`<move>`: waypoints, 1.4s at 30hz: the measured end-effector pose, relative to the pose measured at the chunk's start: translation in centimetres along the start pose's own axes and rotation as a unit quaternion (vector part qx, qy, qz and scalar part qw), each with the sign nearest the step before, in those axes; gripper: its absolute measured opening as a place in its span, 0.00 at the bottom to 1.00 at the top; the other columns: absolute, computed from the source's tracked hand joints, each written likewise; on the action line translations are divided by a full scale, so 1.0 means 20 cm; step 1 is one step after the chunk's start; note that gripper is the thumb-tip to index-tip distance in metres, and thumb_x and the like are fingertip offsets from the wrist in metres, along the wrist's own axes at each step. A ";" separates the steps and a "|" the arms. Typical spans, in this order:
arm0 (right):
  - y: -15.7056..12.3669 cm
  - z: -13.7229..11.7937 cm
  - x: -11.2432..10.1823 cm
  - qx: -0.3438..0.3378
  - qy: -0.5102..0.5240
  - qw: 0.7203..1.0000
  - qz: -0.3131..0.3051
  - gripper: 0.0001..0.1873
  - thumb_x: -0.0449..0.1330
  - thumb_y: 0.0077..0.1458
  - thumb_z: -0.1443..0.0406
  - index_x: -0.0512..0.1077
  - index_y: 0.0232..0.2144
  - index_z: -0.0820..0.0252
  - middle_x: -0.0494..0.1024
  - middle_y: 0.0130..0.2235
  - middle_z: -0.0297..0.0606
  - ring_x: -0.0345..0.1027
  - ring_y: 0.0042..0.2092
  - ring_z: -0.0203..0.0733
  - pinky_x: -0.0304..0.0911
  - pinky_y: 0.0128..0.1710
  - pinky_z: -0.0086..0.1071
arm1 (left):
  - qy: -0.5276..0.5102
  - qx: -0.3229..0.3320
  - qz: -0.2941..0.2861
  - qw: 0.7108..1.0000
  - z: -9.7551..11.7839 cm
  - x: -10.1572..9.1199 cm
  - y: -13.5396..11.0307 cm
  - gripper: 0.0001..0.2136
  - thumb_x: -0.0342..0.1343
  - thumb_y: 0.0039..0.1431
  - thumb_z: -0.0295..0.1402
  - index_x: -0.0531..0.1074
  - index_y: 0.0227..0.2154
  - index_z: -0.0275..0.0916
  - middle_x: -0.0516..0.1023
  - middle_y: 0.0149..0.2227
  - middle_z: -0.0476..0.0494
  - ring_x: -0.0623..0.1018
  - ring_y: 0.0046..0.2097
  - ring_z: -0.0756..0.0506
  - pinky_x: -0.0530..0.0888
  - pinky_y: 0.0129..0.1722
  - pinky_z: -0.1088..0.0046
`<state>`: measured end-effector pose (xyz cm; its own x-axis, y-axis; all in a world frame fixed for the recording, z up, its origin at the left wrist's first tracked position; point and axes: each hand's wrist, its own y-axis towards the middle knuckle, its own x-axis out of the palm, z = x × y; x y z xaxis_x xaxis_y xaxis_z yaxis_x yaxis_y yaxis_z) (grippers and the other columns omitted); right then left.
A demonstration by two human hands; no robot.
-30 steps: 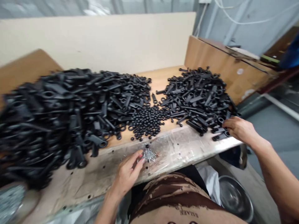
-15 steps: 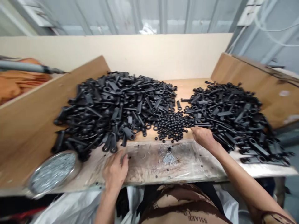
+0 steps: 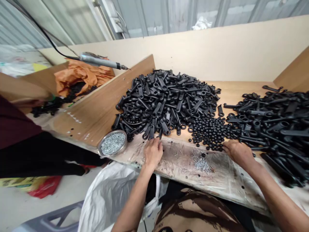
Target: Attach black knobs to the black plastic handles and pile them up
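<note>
My left hand (image 3: pixel 153 150) lies at the front edge of a large pile of black plastic crank handles (image 3: pixel 166 93). Its fingers reach forward to the nearest handles, with the thumb a little apart, and no held part shows. At the right-hand edge of a heap of small round black knobs (image 3: pixel 212 129), my right hand (image 3: pixel 238 153) is closed, thumb and fingers together. Whatever is between those fingertips is hidden. On the stained front strip, between the hands, lies a small scatter of metal pins (image 3: pixel 202 164).
A metal bowl (image 3: pixel 112 143) full of pins stands at left. More black crank parts (image 3: pixel 277 119) are heaped at right. A powered screwdriver (image 3: pixel 103 61) hangs over the left wooden divider (image 3: pixel 108 93). Another person (image 3: pixel 19 129) is beyond it. A white sack (image 3: pixel 108 193) sits below the bench edge.
The view has swung left, bringing in the screwdriver and the other person. My left hand has moved forward to the handles. My right hand stays beside the knobs, still closed.
</note>
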<state>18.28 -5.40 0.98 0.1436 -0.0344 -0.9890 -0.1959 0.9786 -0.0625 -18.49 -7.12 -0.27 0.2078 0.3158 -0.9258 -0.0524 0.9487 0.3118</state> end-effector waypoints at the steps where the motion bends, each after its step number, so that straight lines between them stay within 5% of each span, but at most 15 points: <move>1: -0.02 0.00 -0.01 0.007 -0.002 1.000 -0.007 0.13 0.48 0.57 0.61 0.71 0.30 0.58 0.75 0.33 0.42 0.70 0.30 0.44 0.51 0.24 0.31 | 0.012 0.007 -0.009 1.000 0.02 0.01 0.03 0.14 0.44 0.57 0.33 0.69 0.43 0.36 0.75 0.40 0.35 0.72 0.43 0.39 0.66 0.43 0.64; 9: -0.10 0.01 -0.07 0.067 0.070 0.995 -0.008 0.10 0.49 0.56 0.66 0.69 0.34 0.60 0.75 0.35 0.41 0.69 0.36 0.41 0.54 0.30 0.28 | 0.066 -0.066 -0.083 0.992 0.10 0.07 0.24 0.19 0.44 0.54 0.33 0.64 0.49 0.33 0.75 0.35 0.31 0.74 0.39 0.33 0.67 0.33 0.61; 14: -0.28 -0.05 -0.11 0.024 0.159 0.986 0.055 0.11 0.48 0.58 0.66 0.68 0.39 0.59 0.73 0.37 0.39 0.67 0.38 0.40 0.54 0.32 0.27 | -0.173 -0.177 -0.056 0.967 -0.01 -0.04 0.15 0.22 0.54 0.45 0.38 0.67 0.46 0.39 0.76 0.31 0.43 0.75 0.33 0.41 0.68 0.30 0.67; 16: -0.34 -0.12 -0.12 -0.040 0.210 0.975 0.066 0.11 0.48 0.59 0.65 0.68 0.40 0.59 0.73 0.35 0.38 0.67 0.35 0.38 0.53 0.31 0.27 | -0.346 -0.243 -0.043 0.905 -0.03 -0.08 0.07 0.23 0.59 0.38 0.37 0.68 0.42 0.39 0.73 0.25 0.49 0.72 0.27 0.47 0.65 0.24 0.74; 18: -0.36 -0.21 -0.11 -0.093 0.229 0.968 0.046 0.11 0.48 0.59 0.63 0.68 0.39 0.58 0.72 0.33 0.37 0.66 0.33 0.38 0.52 0.30 0.27 | -0.499 -0.301 -0.053 0.811 -0.01 -0.11 0.01 0.24 0.62 0.33 0.35 0.68 0.39 0.39 0.71 0.23 0.52 0.70 0.23 0.50 0.60 0.18 0.78; 21: -0.33 -0.33 -0.07 -0.123 0.218 0.968 0.018 0.11 0.48 0.60 0.61 0.68 0.36 0.59 0.72 0.32 0.38 0.66 0.32 0.39 0.50 0.28 0.28 | -0.642 -0.324 -0.100 0.688 0.06 -0.13 -0.05 0.23 0.62 0.33 0.30 0.68 0.38 0.40 0.70 0.23 0.52 0.71 0.25 0.50 0.59 0.18 0.81; 25: -0.26 -0.39 -0.06 -0.123 0.197 0.973 -0.004 0.10 0.48 0.59 0.63 0.69 0.34 0.59 0.73 0.33 0.39 0.66 0.33 0.40 0.49 0.27 0.28 | -0.735 -0.284 -0.169 0.592 0.17 -0.11 -0.08 0.22 0.60 0.38 0.26 0.68 0.40 0.43 0.72 0.28 0.51 0.72 0.28 0.52 0.64 0.21 0.80; 28: -0.24 -0.38 -0.06 -0.098 0.197 0.975 -0.021 0.09 0.49 0.58 0.65 0.69 0.32 0.60 0.74 0.33 0.40 0.67 0.33 0.39 0.51 0.28 0.28 | -0.771 -0.233 -0.185 0.563 0.21 -0.09 -0.08 0.21 0.60 0.37 0.25 0.69 0.39 0.42 0.72 0.30 0.50 0.73 0.33 0.50 0.69 0.28 0.76; 32: -0.25 -0.34 -0.08 -0.075 0.312 0.947 -0.008 0.10 0.50 0.57 0.65 0.71 0.35 0.60 0.75 0.34 0.41 0.68 0.36 0.41 0.56 0.34 0.30 | -0.786 -0.171 -0.222 0.552 0.27 -0.08 -0.07 0.19 0.60 0.36 0.25 0.71 0.36 0.38 0.74 0.29 0.46 0.73 0.37 0.46 0.69 0.36 0.69; 35: -0.29 -0.29 -0.08 -0.046 0.503 0.863 0.007 0.10 0.53 0.55 0.64 0.73 0.36 0.59 0.76 0.36 0.38 0.68 0.38 0.41 0.59 0.38 0.32 | -0.777 -0.150 -0.252 0.557 0.33 -0.08 -0.08 0.13 0.61 0.36 0.28 0.73 0.30 0.36 0.74 0.26 0.46 0.73 0.34 0.45 0.69 0.36 0.67; 37: -0.33 -0.26 -0.09 0.001 0.621 0.783 -0.017 0.11 0.56 0.52 0.63 0.74 0.37 0.59 0.76 0.31 0.36 0.68 0.32 0.38 0.61 0.33 0.31 | -0.725 -0.135 -0.258 0.624 0.37 -0.07 -0.10 0.09 0.61 0.38 0.32 0.74 0.27 0.36 0.75 0.27 0.45 0.74 0.33 0.45 0.70 0.37 0.66; 40: -0.39 -0.22 -0.09 0.057 0.750 0.656 -0.058 0.12 0.60 0.48 0.62 0.75 0.36 0.60 0.74 0.24 0.33 0.65 0.24 0.34 0.59 0.24 0.27 | -0.571 -0.092 -0.215 0.787 0.43 -0.05 -0.12 0.10 0.62 0.41 0.36 0.77 0.28 0.38 0.78 0.31 0.45 0.75 0.36 0.43 0.69 0.42 0.65; 42: -0.42 -0.20 -0.08 0.063 0.816 0.571 -0.064 0.12 0.62 0.46 0.63 0.75 0.34 0.62 0.74 0.22 0.33 0.65 0.23 0.33 0.59 0.22 0.25 | -0.494 -0.069 -0.174 0.849 0.46 -0.05 -0.13 0.11 0.62 0.42 0.37 0.77 0.31 0.40 0.78 0.34 0.46 0.75 0.38 0.43 0.69 0.43 0.66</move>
<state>15.85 -14.45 2.66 -0.9667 -0.1497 0.2078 -0.1989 0.9500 -0.2408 -9.63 -10.02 1.89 0.9487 -0.0865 -0.3041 0.0797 0.9962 -0.0347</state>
